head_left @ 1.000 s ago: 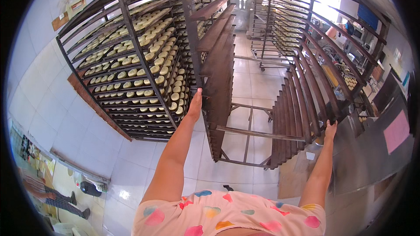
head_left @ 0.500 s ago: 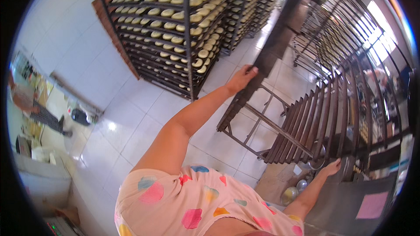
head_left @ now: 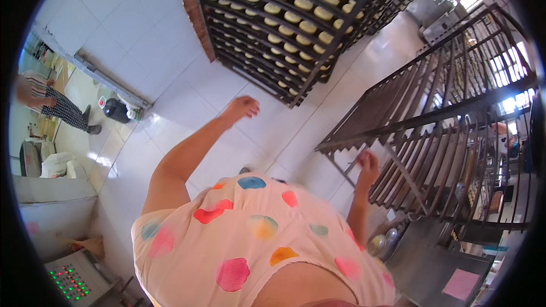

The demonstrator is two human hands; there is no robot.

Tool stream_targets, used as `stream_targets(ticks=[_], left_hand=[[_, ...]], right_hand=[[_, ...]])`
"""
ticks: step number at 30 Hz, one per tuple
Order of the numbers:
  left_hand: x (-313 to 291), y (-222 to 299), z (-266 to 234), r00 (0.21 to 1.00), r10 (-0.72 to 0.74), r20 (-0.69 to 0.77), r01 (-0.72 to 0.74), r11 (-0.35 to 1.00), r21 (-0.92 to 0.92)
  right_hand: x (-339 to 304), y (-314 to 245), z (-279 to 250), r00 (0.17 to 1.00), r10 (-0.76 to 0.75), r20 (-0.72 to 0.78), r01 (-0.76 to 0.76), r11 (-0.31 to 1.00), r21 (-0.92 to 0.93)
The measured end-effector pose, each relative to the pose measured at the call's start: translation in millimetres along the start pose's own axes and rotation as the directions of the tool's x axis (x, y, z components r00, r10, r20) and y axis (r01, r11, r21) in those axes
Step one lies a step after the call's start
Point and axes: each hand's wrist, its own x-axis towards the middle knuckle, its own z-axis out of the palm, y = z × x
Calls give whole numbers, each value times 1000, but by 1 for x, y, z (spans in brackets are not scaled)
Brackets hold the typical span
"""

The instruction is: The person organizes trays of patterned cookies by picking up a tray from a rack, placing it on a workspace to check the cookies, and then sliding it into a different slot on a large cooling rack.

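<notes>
My left hand [head_left: 242,109] hangs in the air over the tiled floor, in front of the loaded rack, with bent fingers loosely apart and nothing in them. My right hand [head_left: 368,166] is up beside the near corner of a dark metal rack [head_left: 372,135] on the right, its fingers half curled and apart. It overlaps the rack in the view, and no grip on it shows. The loaded rack [head_left: 327,59] ahead carries many tiers of dark trays with round pale dough pieces [head_left: 303,4].
Beyond a doorway at the left, a person in checked trousers [head_left: 63,115] stands near a dark container [head_left: 116,110]. A panel with green and red lights [head_left: 74,281] is at the lower left. A metal table with a pink sheet [head_left: 462,284] and metal bowls [head_left: 376,244] are at the lower right.
My left hand has let go of the dark rack's post and moved left. My right hand has come up and inward from the rack's lower side. My view has turned rightward relative to the loaded rack.
</notes>
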Motion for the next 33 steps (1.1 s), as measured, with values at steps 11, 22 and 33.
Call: stream_targets(ticks=[11, 22, 33], left_hand=[[14, 65, -199, 918, 75, -388, -121, 988, -95], [156, 246, -388, 696, 425, -579, -395, 900, 186], [331, 361, -517, 605, 480, -635, -641, 767, -31]], right_hand=[[169, -125, 227, 870, -488, 70, 487, 873, 35], [241, -198, 329, 865, -452, -218, 483, 867, 121], [257, -204, 361, 914, -139, -381, 204, 969, 136]])
